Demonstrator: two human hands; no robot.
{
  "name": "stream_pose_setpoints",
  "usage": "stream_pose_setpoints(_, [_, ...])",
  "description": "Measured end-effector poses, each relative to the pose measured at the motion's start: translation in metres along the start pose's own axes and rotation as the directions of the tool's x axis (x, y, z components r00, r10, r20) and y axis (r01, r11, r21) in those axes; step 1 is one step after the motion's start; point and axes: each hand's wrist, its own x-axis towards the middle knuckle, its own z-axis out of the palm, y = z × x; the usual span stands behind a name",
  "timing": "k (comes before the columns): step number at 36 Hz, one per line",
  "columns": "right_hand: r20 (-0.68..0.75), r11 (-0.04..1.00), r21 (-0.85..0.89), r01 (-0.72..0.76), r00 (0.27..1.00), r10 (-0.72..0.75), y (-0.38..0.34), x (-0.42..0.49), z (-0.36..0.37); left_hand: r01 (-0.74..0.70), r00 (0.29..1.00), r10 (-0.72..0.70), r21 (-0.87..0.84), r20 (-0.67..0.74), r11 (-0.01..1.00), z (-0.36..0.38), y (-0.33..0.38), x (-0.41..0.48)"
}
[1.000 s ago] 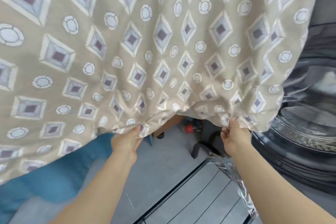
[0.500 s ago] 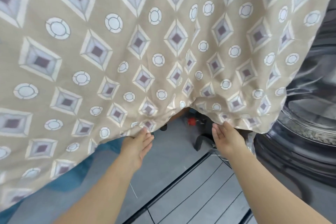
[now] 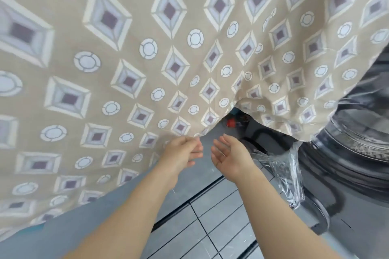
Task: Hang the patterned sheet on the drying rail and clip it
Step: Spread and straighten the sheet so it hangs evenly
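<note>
My left hand [image 3: 182,152] sits at the lower hem of the patterned sheet [image 3: 147,65], fingers loosely curled; I cannot tell whether it pinches the cloth. My right hand [image 3: 230,159] is just beside it, palm up, fingers relaxed, holding nothing. The sheet hangs ahead, filling my view. The rail and clips are out of sight. I judge the draping done and clipping next, so I need to look up and find a clip.

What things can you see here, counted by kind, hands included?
Sheet: 1
Hands: 2 (left hand, right hand)
Plastic wrap: 1
Red thing: 1
Dark machine: 1
Total: 6
</note>
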Motion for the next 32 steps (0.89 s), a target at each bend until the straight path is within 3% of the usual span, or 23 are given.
stream_pose_setpoints(6, [-0.012, 1.0, -0.03, 0.002, 1.0, -0.003, -0.044, -0.099, 0.03, -0.058, 0.998, 0.059, -0.031, 0.017, 0.998, 0.012, 0.094, -0.063])
stream_pose_setpoints(17, [-0.033, 0.989, -0.039, 0.145, 0.989, -0.146, -0.222, -0.277, 0.096, -0.176, 0.983, 0.176, -0.007, 0.054, 0.984, 0.053, 0.317, -0.174])
stream_pose_setpoints(24, [0.062, 0.942, -0.115, 0.315, 0.949, -0.31, -0.314, -0.34, 0.133, -0.328, 0.942, 0.324, 0.029, 0.09, 0.944, 0.072, 0.428, -0.207])
stream_pose_setpoints(32, [0.137, 0.863, -0.165, 0.477, 0.878, -0.459, -0.382, -0.38, 0.18, -0.495, 0.866, 0.489, 0.052, 0.104, 0.867, 0.065, 0.509, -0.217])
